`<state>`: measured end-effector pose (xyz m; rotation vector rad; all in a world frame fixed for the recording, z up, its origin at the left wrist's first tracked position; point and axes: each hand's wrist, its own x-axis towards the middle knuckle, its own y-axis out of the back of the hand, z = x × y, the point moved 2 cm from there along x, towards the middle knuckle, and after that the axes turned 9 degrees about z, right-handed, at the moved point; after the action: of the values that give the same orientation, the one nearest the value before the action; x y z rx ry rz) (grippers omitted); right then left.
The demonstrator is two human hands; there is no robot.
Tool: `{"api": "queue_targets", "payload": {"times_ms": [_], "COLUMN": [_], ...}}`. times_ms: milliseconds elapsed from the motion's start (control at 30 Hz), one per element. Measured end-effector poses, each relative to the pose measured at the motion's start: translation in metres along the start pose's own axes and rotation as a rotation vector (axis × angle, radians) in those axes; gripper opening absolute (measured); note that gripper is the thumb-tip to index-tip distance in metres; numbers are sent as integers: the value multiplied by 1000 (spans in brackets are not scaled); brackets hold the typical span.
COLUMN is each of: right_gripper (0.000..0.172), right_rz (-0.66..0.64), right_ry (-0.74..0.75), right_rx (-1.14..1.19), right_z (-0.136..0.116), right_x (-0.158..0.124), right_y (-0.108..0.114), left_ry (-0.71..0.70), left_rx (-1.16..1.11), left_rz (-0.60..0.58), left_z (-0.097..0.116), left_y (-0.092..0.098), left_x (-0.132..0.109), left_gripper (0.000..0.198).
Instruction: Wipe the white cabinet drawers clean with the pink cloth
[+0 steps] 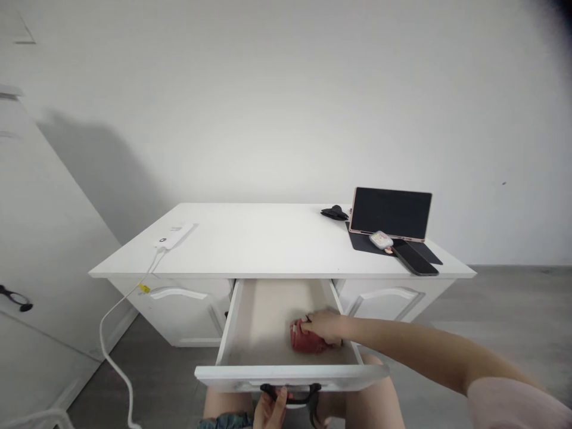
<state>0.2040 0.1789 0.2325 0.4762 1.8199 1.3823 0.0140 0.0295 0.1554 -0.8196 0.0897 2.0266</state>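
A white desk (268, 244) has its middle drawer (250, 333) pulled open toward me. My right hand (324, 326) reaches into the drawer and its fingers are closed round a red object (304, 339) lying on the drawer floor at the right. Below the drawer front, my left hand (270, 408) grips the dark drawer handle (290, 393) from underneath.
A tablet (391, 213) stands propped at the desk's back right, with a phone (415, 259), a small white case (381, 240) and a black item (334, 212) near it. A white power strip (174, 235) lies at the left, its cable hanging down. A white cabinet stands at left.
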Motion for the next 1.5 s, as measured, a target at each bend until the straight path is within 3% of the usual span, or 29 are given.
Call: {"api": "queue_targets", "payload": {"times_ms": [167, 233, 300, 400, 500, 600, 700, 800, 867, 1033, 1233, 1367, 1500], "right_gripper": [61, 64, 72, 82, 71, 55, 55, 65, 64, 59, 56, 52, 37], "right_rz": [-162, -211, -180, 74, 446, 858, 1011, 1033, 1079, 1268, 1341, 1237, 1112], "right_ry": [37, 6, -3, 11, -36, -155, -269, -415, -459, -424, -289, -233, -154], "right_rx": [237, 408, 511, 689, 759, 469, 129, -119, -188, -193, -161, -141, -112], "right_z": [-9, -4, 3, 5, -7, -22, -28, -25, -24, -24, -37, -61, -88], "right_x": [-16, -20, -28, -58, -103, -142, -152, -140, -128, -100, -73, -47, -16], "right_y": [4, 16, 37, 75, 97, 80, 29, -23, -46, -67, -51, -26, 1], "left_ry": [-5, -1, 17, 32, 32, 27, 28, 31, 27, 25, 42, 63, 160], "left_rx": [21, 12, 9, 5, -13, -24, -87, -151, -176, -236, -257, -334, -462], "left_rz": [-77, -125, -162, -188, -232, -262, -264, -288, -300, -319, -312, -365, -360], "left_z": [13, 20, 27, 39, 49, 57, 64, 68, 68, 63, 59, 57, 51], "left_y": [-2, -4, -8, -17, -29, -42, -53, -61, -64, -66, -67, -66, -57], "left_x": [-3, -4, -2, 3, 11, 19, 24, 26, 27, 30, 28, 25, 31], "left_gripper": [47, 44, 42, 41, 38, 35, 35, 36, 37, 36, 31, 19, 14]}}
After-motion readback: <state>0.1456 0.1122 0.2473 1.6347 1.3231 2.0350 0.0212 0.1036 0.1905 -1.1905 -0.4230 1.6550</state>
